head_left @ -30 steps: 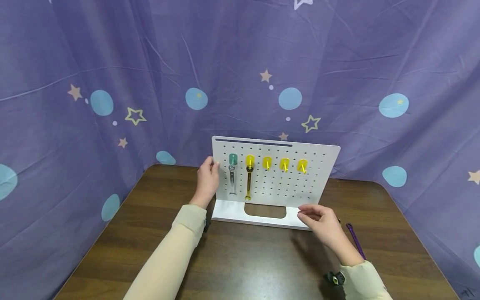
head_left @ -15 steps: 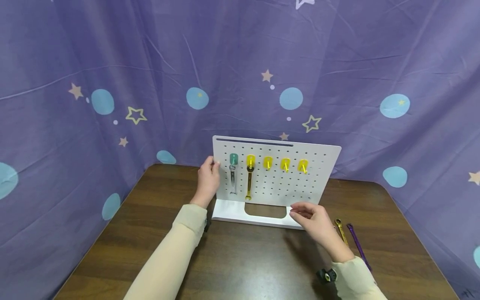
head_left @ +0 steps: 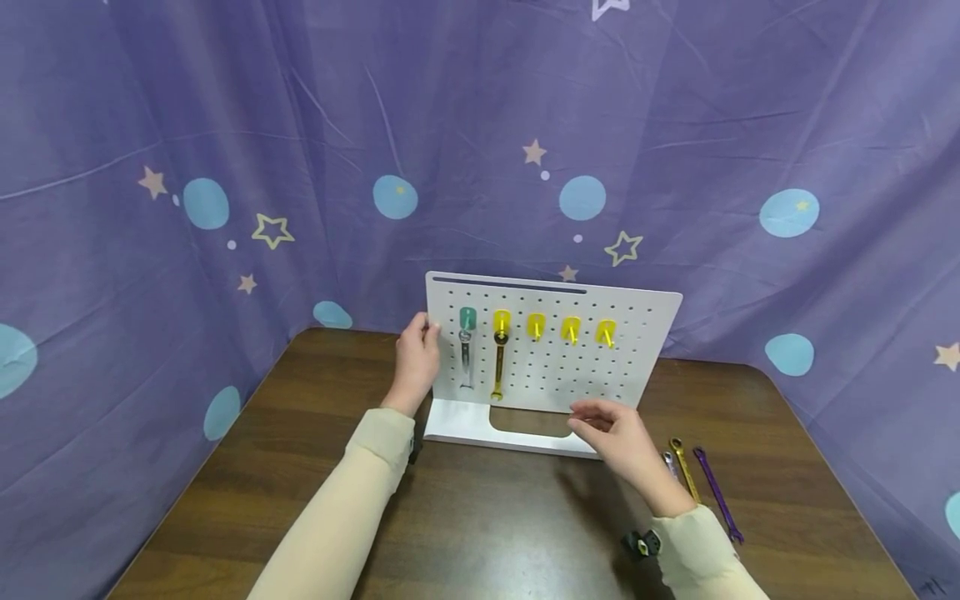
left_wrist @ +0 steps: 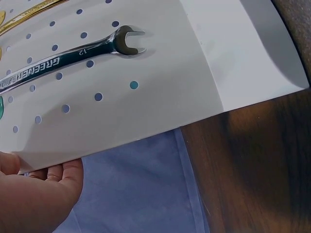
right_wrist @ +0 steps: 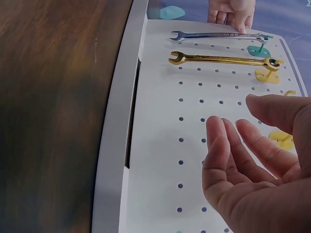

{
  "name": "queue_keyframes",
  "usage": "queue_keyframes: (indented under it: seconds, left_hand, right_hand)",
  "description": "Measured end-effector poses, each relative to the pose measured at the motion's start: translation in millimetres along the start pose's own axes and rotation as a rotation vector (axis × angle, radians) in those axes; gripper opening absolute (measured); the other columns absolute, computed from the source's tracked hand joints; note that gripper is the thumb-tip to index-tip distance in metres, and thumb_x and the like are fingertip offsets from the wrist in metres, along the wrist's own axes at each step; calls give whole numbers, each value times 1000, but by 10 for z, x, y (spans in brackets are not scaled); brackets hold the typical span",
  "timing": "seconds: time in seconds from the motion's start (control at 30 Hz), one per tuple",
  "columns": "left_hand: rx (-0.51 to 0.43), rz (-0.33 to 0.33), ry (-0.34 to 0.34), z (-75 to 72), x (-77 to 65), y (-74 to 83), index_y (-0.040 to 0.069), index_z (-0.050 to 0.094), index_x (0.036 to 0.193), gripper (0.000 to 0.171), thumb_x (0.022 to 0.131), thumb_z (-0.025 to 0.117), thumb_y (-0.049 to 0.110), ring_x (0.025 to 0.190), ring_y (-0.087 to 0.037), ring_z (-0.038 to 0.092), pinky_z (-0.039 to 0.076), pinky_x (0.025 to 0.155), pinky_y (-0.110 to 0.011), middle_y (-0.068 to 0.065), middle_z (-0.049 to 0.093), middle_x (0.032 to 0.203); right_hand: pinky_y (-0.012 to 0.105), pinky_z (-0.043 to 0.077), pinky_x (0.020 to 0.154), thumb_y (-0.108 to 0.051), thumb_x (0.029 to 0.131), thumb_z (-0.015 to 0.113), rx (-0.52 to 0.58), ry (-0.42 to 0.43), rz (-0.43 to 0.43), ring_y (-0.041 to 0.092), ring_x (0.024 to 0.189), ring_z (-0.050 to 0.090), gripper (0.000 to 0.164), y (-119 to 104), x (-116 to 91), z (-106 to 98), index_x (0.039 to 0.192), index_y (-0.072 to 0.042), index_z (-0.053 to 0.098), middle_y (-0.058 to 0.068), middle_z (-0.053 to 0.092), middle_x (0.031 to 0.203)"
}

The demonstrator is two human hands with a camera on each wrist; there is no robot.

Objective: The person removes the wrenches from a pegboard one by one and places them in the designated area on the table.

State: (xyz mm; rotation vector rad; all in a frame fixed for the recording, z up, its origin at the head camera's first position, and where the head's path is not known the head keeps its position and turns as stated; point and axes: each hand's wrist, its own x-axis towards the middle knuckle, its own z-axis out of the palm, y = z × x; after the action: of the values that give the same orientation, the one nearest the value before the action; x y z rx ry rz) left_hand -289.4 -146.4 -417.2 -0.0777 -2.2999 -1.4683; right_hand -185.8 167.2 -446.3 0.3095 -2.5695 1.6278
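A white pegboard stands upright on its base, with a row of hooks across it. My left hand grips its left edge, thumb in front and fingers behind, as the left wrist view shows. On the green hook hangs a silver wrench. Beside it a gold wrench hangs from a yellow hook. My right hand hovers before the board's lower right part, fingers loosely bent and holding nothing. In the right wrist view its thumb and fingertips are apart.
Right of my right hand, a purple wrench, another gold wrench and a partly hidden silver wrench lie on the wooden table. More yellow hooks carry nothing. A purple curtain hangs behind.
My right hand has moved left along the board's base, uncovering the gold and silver wrenches on the table. My left hand stays on the board's edge.
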Motion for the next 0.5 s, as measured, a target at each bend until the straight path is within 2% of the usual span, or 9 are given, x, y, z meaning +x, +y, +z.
queue_keyframes:
  seconds: [0.5]
  left_hand:
    - [5,14,5,6,3,-12,0,56,101,13,108,50,10,88,-32,59,50,77,-47,-21,66,102]
  right_hand:
    - [29,54,79,-6,92,76,27,-2,7,22,91,69,21,-69,85,123,112,0,73,8,73,99]
